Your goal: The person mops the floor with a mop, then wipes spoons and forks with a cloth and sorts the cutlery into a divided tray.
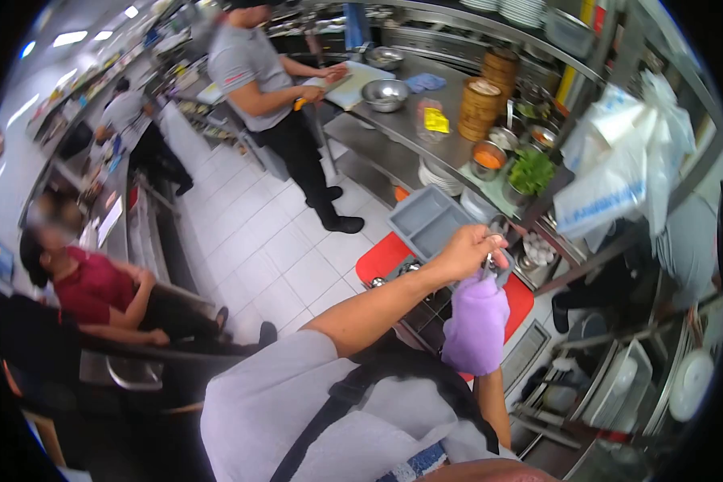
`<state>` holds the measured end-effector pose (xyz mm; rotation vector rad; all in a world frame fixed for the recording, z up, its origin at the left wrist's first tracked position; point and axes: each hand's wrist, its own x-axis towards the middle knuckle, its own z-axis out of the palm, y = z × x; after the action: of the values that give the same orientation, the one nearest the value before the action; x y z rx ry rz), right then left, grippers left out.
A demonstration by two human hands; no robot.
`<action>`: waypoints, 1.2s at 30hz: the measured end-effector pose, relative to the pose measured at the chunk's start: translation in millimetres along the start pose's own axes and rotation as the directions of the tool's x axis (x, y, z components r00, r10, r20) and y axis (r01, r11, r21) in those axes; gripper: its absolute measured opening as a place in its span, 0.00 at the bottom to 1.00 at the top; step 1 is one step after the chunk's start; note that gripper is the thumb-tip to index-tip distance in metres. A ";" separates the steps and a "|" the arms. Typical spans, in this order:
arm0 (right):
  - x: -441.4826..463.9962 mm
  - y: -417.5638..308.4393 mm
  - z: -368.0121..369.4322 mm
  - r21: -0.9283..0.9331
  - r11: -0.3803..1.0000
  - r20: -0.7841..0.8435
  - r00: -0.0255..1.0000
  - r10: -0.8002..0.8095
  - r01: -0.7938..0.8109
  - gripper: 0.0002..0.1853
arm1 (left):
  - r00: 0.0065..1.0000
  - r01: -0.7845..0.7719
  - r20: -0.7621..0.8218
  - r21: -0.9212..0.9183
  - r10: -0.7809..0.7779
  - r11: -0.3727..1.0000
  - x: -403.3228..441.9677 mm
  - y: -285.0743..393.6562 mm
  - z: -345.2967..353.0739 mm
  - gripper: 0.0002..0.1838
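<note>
My left hand [472, 251] reaches in from the left with its fingers closed on shiny metal cutlery [490, 260]; the exact kind is hard to make out. Just below hangs a purple cloth [478, 325], draped over my right hand and touching the lower end of the cutlery. My right hand itself is covered by the cloth, and only its forearm shows; the cloth looks bunched around its grip. Beneath both hands are a grey divided cutlery tray [430, 221] and a red surface [377, 255], with more metal pieces in a dark holder [414, 312].
A steel counter [353, 132] ahead bears a metal bowl [386, 95], bamboo steamers [479, 108] and green leaves [530, 171]. A co-worker [253, 88] stands at a cutting board. White plastic bags [627, 153] hang at right. Another person [96, 281] is at left.
</note>
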<state>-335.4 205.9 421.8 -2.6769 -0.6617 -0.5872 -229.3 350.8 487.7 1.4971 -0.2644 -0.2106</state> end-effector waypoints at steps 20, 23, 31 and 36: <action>-11.7 44.5 9.6 0.540 0.756 0.194 0.929 0.316 -0.370 0.08 | 0.965 0.180 0.161 0.175 -0.209 0.968 -73.8 -36.9 26.1 0.16; -15.8 43.5 23.2 0.690 0.543 0.201 0.847 0.492 -0.479 0.03 | 0.936 0.289 0.179 0.103 -0.303 0.952 -74.8 -52.1 28.0 0.18; -0.6 49.8 42.8 -0.034 0.836 -0.105 0.834 0.542 -0.548 0.09 | 0.981 0.153 0.085 0.214 -0.175 0.965 -75.9 -122.7 30.8 0.14; 6.8 25.6 -13.3 -0.114 0.776 -0.099 0.784 0.612 -0.620 0.22 | 0.993 0.006 -0.101 0.535 0.057 0.845 -2.7 -214.5 -9.9 0.15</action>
<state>-321.2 181.6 431.1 -2.7557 0.3070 -0.5255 -223.6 347.2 273.1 2.0553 -0.2638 -0.0240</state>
